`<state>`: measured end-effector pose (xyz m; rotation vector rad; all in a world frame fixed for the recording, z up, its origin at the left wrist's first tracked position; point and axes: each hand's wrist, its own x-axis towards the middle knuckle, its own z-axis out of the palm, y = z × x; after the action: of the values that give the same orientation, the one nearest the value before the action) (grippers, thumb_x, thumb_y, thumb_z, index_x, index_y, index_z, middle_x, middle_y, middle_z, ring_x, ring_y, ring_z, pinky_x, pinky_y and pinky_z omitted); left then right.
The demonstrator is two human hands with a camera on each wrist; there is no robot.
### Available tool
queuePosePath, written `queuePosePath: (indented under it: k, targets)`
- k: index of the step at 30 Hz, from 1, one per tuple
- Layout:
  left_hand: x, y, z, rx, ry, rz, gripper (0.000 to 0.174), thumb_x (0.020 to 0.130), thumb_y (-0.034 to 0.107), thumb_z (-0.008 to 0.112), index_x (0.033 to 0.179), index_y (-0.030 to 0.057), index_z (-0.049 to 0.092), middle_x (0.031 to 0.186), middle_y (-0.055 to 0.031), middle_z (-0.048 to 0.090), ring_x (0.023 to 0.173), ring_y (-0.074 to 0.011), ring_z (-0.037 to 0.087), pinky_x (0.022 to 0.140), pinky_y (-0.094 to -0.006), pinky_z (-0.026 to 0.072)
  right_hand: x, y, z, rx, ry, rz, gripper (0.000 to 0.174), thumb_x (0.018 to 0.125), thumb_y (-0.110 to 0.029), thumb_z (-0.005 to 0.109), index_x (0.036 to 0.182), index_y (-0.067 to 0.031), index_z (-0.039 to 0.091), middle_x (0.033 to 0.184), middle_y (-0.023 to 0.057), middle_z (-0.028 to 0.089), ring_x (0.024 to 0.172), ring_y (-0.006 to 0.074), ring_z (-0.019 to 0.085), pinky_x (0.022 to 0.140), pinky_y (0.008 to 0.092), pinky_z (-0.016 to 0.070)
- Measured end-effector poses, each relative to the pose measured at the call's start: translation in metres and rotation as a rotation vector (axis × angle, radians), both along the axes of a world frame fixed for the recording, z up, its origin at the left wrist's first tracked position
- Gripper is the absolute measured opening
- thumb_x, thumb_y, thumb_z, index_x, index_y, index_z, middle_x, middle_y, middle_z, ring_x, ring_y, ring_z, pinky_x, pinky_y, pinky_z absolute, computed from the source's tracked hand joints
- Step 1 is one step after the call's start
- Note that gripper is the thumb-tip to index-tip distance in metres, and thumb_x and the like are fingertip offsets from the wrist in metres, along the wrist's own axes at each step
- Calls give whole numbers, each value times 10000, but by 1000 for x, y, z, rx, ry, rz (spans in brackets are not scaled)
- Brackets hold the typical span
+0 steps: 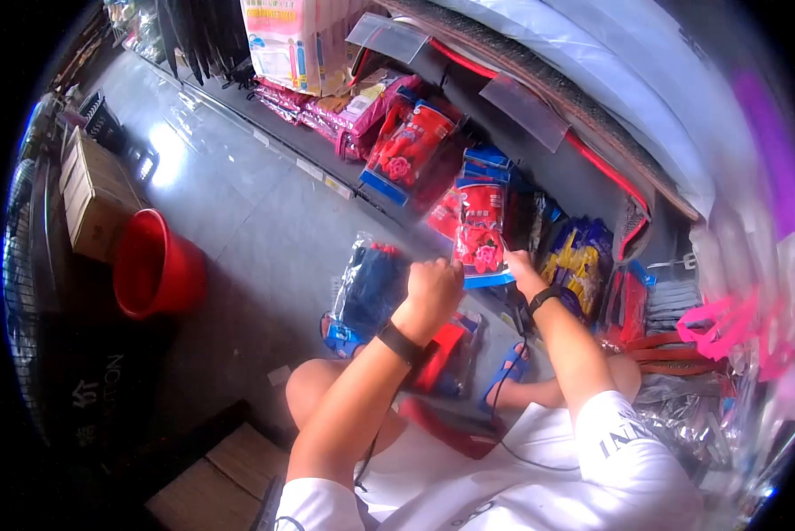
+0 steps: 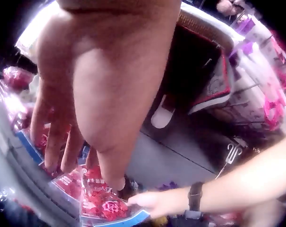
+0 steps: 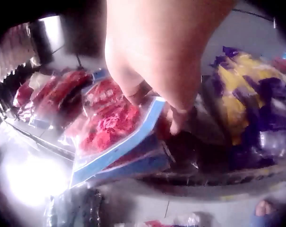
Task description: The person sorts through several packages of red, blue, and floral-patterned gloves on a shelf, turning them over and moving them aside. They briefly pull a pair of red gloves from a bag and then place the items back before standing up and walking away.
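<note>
A clear plastic packet with red contents, a rose print and a blue edge is pinched at its side by my right hand. In the right wrist view the thumb and fingers meet on the blue border of this packet. My left hand is at the packet's other side; in the left wrist view its fingers hang loosely apart over the red packets, with nothing held. Another red rose packet lies on the low shelf just beyond. Purple and yellow packets lie beside my right wrist.
Pink packages sit farther along the shelf. A dark blue bagged item and a red one are low by my legs. To the left stand a red basin and a cardboard box. Plastic label holders overhang the shelf.
</note>
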<state>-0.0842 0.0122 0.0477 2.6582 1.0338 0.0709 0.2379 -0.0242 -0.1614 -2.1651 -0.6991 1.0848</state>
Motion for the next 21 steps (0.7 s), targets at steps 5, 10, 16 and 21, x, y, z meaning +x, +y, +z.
queuePosePath:
  k: [5, 10, 16, 21]
  targets:
    - [2, -1, -3, -122, 33, -9, 395, 792, 358, 728, 1049, 81, 612, 946, -123, 684, 872, -304, 695, 699, -420, 545, -40, 7, 17, 200, 79, -181, 315, 824, -326, 744, 891, -21, 700, 843, 49, 686, 750, 186, 636, 693, 357, 487]
    - [10, -8, -2, -79, 35, -26, 420, 784, 398, 725, 1046, 88, 618, 939, -99, 667, 877, -264, 686, 705, -390, 534, -52, 22, 25, 253, 38, -161, 341, 825, -331, 752, 982, -29, 724, 959, 92, 719, 877, 200, 673, 778, 343, 508]
    - [13, -13, -2, -4, 23, -21, 386, 784, 382, 724, 1016, 89, 628, 909, -90, 658, 839, -244, 679, 686, -369, 527, -58, 37, 30, 164, 204, -176, 379, 815, -252, 766, 1113, -36, 676, 1050, 86, 708, 893, 192, 677, 801, 332, 522]
    - [17, -15, -1, -11, 57, -34, 339, 790, 362, 720, 981, 93, 642, 899, -87, 663, 851, -248, 680, 688, -368, 528, -47, 44, 24, 289, 529, -146, 331, 826, -187, 755, 1118, -57, 668, 1025, 68, 707, 900, 190, 680, 818, 336, 539]
